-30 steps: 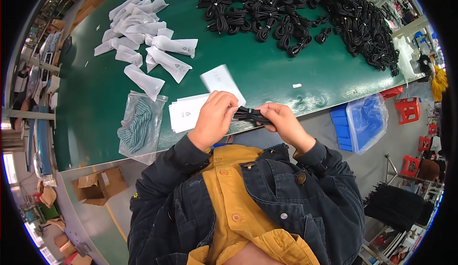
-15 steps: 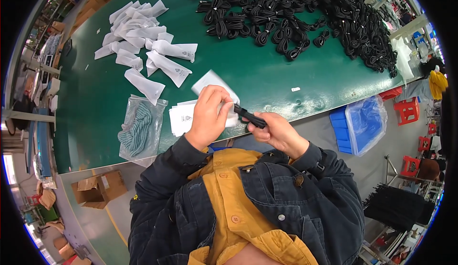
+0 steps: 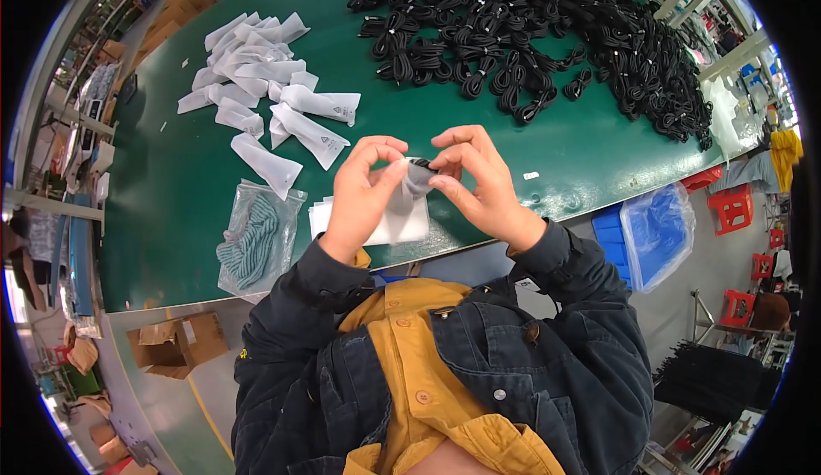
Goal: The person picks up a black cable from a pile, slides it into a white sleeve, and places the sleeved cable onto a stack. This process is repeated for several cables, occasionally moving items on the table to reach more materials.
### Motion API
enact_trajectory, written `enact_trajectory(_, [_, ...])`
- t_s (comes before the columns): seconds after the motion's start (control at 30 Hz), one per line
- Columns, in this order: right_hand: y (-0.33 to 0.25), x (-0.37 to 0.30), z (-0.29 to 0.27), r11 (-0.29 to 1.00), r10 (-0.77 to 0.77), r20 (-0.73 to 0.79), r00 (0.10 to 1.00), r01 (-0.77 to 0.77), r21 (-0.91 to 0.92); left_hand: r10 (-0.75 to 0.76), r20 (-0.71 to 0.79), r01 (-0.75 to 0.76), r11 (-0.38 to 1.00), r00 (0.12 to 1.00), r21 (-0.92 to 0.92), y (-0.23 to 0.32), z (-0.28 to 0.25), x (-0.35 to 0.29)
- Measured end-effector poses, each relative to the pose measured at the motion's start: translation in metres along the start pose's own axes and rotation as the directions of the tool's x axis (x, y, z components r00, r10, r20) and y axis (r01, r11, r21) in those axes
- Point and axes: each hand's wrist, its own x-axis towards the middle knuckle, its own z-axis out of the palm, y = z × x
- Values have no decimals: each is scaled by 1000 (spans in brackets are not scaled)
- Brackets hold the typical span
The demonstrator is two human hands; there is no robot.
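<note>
Between my two hands is a frosted plastic bag [image 3: 416, 182] with a coiled black cable [image 3: 421, 164] partly inside it. The dark coil shows through the bag and at its upper edge. My left hand [image 3: 369, 186] is closed on the bag's left side, thumb and forefinger pinched. My right hand [image 3: 481, 182] has its thumb and fingertips closed at the cable's right end, by the bag's edge. Exactly what the right fingertips grip is partly hidden. Below the hands, a stack of flat white bags [image 3: 402, 229] lies by the table's near edge.
Several filled frosted bags [image 3: 295, 99] are piled at the left of the green table [image 3: 171, 244]. Many coiled black cables [image 3: 513, 82] cover the far right. A clear bag with striped cloth [image 3: 256, 240] lies left of the stack. A blue lined bin [image 3: 641, 236] stands beyond the right edge.
The cable has gone from my right hand's grip beside the bag to partly inside it. Both hands have risen slightly, and the bag is now lifted above the stack.
</note>
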Motion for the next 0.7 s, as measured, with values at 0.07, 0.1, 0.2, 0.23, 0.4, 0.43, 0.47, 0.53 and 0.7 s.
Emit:
enact_trajectory(0.07, [3, 8, -1, 991, -94, 86, 992, 101, -88, -156, 28, 156, 925, 987, -345, 0, -7, 5])
enact_trajectory(0.1, [3, 12, -1, 980, -137, 132, 982, 154, -128, -152, 26, 152, 926, 988, -345, 2, -10, 8])
enact_trajectory(0.2, [4, 24, 1, 994, -100, 84, 991, 103, -42, -255, 29, 226, 795, 967, -563, 7, -21, 22])
enact_trajectory(0.23, [4, 28, -1, 997, -81, 62, 995, 81, 2, -208, -76, 137, 836, 975, -532, 10, -35, 31])
enact_trajectory(0.4, [74, 44, -81, 530, 75, -154, 985, -170, -831, 184, -482, -112, 978, 857, 175, 9, -94, 54])
enact_trajectory(0.43, [95, 34, -105, 448, 149, -147, 978, -199, -872, 269, -435, -133, 939, 859, 318, 8, -86, 46])
enact_trajectory(0.47, [111, 25, -122, 370, 220, -137, 966, -212, -904, 345, -382, -147, 875, 858, 460, 8, -78, 33])
enact_trajectory(0.53, [134, 10, -136, 372, 218, 26, 976, -58, -926, 273, -29, -216, 820, 962, 530, -8, -52, -3])
enact_trajectory(0.7, [111, -19, -85, 452, 134, 151, 979, 75, -889, 97, 255, -220, 826, 962, 519, -70, 3, -61])
